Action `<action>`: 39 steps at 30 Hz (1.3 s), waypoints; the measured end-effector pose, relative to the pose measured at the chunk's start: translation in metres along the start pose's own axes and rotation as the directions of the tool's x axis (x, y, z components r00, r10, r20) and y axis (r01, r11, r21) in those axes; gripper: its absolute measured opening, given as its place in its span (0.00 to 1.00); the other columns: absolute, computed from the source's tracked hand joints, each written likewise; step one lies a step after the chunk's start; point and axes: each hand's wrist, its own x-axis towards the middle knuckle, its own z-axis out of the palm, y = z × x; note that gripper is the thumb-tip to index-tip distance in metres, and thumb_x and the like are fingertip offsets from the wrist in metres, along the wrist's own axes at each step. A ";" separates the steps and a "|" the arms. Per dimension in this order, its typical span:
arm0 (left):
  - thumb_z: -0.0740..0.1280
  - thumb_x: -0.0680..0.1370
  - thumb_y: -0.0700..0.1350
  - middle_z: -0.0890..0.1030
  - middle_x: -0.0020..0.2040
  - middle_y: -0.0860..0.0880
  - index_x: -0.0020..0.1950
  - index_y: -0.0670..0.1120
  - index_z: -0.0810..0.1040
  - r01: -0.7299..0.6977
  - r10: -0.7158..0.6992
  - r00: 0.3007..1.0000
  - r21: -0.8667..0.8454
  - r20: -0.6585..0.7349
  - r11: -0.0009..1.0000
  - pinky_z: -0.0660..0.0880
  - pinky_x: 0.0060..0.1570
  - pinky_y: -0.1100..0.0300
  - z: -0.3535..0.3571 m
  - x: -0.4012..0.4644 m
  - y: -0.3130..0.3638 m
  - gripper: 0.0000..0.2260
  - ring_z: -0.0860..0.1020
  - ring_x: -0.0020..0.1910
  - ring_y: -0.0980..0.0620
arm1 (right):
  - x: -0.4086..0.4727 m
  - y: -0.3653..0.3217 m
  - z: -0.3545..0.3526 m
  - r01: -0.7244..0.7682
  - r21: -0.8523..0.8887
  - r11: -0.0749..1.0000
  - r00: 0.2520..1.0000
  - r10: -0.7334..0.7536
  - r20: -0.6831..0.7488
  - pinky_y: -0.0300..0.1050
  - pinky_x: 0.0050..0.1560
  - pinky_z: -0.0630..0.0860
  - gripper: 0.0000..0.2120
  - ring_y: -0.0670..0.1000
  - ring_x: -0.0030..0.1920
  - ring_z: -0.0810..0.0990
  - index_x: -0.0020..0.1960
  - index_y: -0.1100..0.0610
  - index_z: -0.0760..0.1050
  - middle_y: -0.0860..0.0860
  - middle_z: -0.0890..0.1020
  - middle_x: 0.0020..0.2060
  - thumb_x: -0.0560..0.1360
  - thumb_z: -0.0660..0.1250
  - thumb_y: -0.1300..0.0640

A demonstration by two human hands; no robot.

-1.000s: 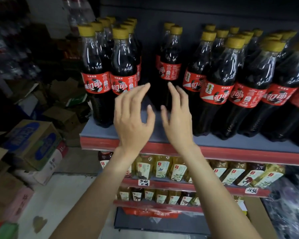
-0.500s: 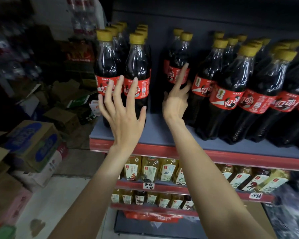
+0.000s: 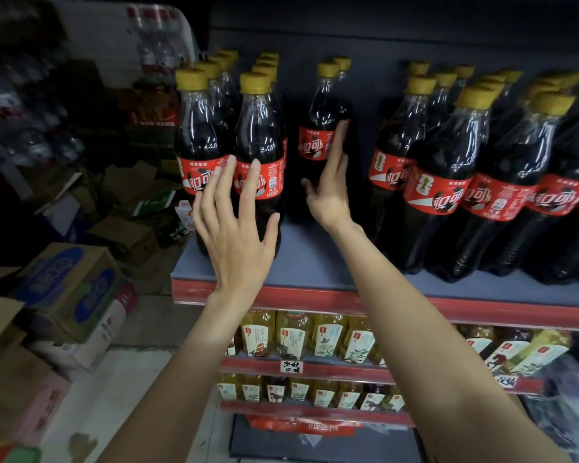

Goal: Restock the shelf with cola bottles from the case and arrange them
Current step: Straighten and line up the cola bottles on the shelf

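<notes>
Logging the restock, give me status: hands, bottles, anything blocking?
Left hand open, fingers on the front cola bottles. Right hand open, fingertips at set-back bottle. Shelf bare in front of it; nothing blocking.

My fingers (image 3: 227, 175) meet dark cola bottles (image 3: 259, 155) with yellow caps and red labels; the shelf (image 3: 315, 262) is grey, edged red.

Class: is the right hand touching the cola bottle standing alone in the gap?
Touching: the head view shows the right hand with straight fingers lying on the lone cola bottle.
</notes>
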 end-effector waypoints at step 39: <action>0.69 0.77 0.52 0.65 0.74 0.41 0.74 0.48 0.60 -0.068 0.067 0.998 0.019 0.021 0.998 0.59 0.69 0.46 0.000 0.000 -0.009 0.30 0.61 0.72 0.44 | 0.039 0.016 0.021 -0.112 -0.418 0.901 0.988 0.057 -0.143 0.59 0.54 0.73 0.31 0.64 0.65 0.70 0.78 0.51 0.48 0.62 0.64 0.70 0.80 0.58 0.61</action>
